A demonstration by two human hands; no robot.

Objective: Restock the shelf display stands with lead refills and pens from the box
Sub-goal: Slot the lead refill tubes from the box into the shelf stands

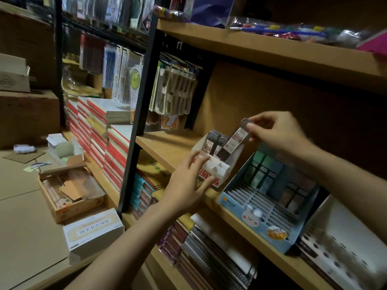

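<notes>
A small white and red display stand (217, 171) sits on the wooden shelf (165, 146), with several dark lead refill cases (211, 142) standing in its back slots. My left hand (187, 182) rests against the stand's front, fingers spread on it. My right hand (276, 132) pinches the top of one dark lead refill case (232, 144), which tilts down into the stand. Right of it stands a blue display stand (261, 208) with a rabbit picture and many slots.
A white holed stand (343, 243) sits at the far right of the shelf. On the floor at left lie an open cardboard box (69, 193) of goods, a white box (92, 231) and a small open box (62, 149). Notebooks fill the lower shelves.
</notes>
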